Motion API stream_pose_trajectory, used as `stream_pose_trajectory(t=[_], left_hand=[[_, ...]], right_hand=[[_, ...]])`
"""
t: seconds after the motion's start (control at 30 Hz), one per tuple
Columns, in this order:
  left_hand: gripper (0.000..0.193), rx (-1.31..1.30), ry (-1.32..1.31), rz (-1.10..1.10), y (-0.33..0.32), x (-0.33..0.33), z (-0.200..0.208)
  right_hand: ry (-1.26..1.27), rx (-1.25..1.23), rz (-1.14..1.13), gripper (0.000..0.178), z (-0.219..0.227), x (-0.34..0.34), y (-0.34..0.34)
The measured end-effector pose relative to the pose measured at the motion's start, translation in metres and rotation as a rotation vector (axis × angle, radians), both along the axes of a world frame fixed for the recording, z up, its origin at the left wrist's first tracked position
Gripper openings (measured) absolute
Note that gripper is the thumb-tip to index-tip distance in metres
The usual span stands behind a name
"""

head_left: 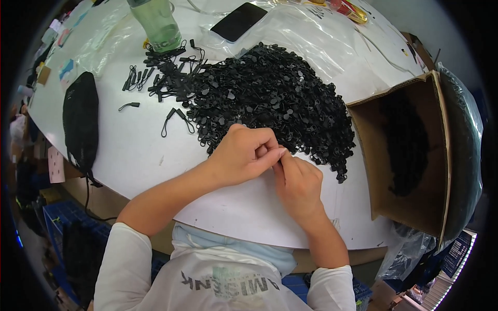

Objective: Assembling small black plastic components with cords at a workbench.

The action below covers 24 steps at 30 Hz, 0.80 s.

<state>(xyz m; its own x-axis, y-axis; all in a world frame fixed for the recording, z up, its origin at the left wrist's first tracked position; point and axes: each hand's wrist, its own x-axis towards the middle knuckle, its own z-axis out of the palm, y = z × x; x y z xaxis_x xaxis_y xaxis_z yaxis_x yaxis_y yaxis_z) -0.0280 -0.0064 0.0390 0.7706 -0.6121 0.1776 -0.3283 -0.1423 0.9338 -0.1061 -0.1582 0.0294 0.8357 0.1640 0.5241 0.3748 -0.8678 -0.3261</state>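
Observation:
My left hand (pixel 241 155) and my right hand (pixel 301 186) meet at the fingertips, just in front of a big heap of small black plastic pieces (pixel 270 93). Both are closed in a pinch; whatever sits between the fingers is too small and hidden to name. Left of the heap lies a loose bunch of black cord zipper pulls (pixel 174 83), each a thin loop with a dark end piece. A pair of these pulls (pixel 179 119) rests nearer my left forearm, and a single pull (pixel 129 105) lies farther left.
On the right, an open cardboard box (pixel 363 150) lies on its side with dark contents. A green bottle (pixel 158 26), a black phone (pixel 239 22) and clear plastic bags (pixel 321 39) stand or lie at the back. A black pouch (pixel 81 119) sits at the table's left edge.

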Motion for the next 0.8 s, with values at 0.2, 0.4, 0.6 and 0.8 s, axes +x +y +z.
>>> stream_pose_trajectory(t=[0.2, 0.4, 0.6, 0.8], left_hand=[[0.025, -0.028, 0.081, -0.151, 0.001, 0.008, 0.004], [0.023, -0.064, -0.086, -0.18, 0.006, 0.011, -0.001], [0.012, -0.143, -0.133, 0.015, -0.001, 0.001, -0.005], [0.014, -0.227, 0.04, -0.13, -0.001, 0.004, -0.008]], right_hand=[[-0.089, 0.052, 0.081, 0.025, 0.007, 0.0, -0.01], [-0.063, 0.081, 0.269, 0.02, 0.012, 0.005, -0.02], [-0.029, 0.039, 0.289, 0.02, 0.013, 0.004, -0.024], [-0.067, 0.061, 0.191, 0.022, 0.007, 0.005, -0.023]])
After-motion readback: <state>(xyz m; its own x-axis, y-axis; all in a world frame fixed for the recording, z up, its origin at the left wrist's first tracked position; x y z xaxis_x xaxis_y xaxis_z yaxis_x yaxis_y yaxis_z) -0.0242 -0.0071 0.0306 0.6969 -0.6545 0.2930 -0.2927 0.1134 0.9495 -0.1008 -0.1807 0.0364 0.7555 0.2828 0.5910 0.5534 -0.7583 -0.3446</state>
